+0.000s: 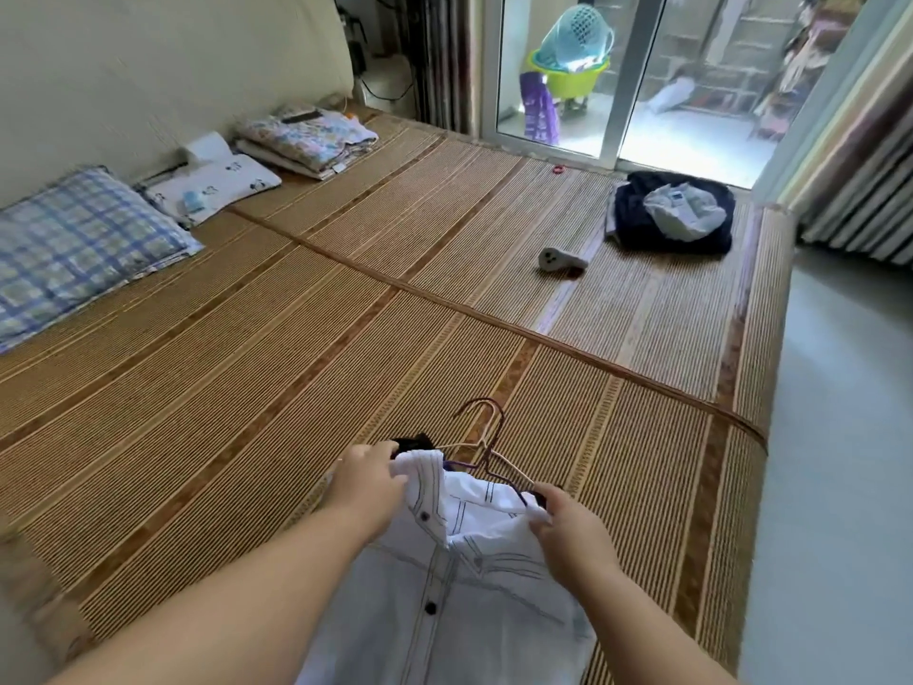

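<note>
Fingers of the left hand (368, 479) and right hand (568, 524) clamp the shoulders of a white shirt (474, 580), hangers (486, 444) at twelve o'clock. Freeing one shoulder at a time should work best.

The shirt (459, 585) at the bed's near edge is white, lined with thin dark stitching and set with dark buttons. The hangers (486, 437) in it are purple and cream. The mat (247, 388) over the bed is tan with fine brown stripes and broader brown bands. At the left edge a pillow (74, 239) is checked blue and white. The small pillow (212, 185) beside it is white with black prints (too small to make out). Near the far right corner lie a navy garment (642, 234) under a white bag (684, 212) and a grey-and-white sock (560, 261).
</note>
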`<state>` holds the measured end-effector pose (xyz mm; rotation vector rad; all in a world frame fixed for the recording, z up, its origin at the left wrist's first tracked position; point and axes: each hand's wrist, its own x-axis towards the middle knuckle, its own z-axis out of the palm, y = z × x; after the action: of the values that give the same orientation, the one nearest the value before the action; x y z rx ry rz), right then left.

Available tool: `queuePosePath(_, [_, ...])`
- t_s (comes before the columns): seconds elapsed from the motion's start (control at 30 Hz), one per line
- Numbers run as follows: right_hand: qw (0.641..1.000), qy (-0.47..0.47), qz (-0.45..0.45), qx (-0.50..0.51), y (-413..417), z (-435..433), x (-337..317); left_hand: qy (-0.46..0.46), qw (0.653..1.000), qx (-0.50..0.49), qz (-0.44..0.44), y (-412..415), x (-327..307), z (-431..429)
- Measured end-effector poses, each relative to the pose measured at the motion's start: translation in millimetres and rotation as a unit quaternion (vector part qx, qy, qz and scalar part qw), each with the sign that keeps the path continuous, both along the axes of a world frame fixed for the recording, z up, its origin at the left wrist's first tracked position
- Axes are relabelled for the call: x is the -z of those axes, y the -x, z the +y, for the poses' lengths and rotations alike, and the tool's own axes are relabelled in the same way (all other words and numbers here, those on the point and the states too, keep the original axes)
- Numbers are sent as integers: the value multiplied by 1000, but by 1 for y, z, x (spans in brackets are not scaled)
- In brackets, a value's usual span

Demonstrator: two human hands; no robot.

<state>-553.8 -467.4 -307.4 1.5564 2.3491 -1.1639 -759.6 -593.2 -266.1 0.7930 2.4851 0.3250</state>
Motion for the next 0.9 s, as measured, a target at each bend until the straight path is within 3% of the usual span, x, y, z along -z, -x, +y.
queuePosePath(0.17, [994, -35, 1, -106, 16, -12, -21, -13, 999, 27, -16, -2, -22, -20])
queuePosePath(0.37, [951, -115, 68, -278, 68, -52, -126, -12, 999, 36, 19, 1, -101, -83])
queuePosePath(0.67, [804, -265, 237, -477, 161, -214, -312, -65, 967, 16, 244, 13, -284, -248])
queuePosePath(0.9, [690, -303, 322, -572, 211, -381, -410, -30, 920, -133, 368, 4, -384, -432])
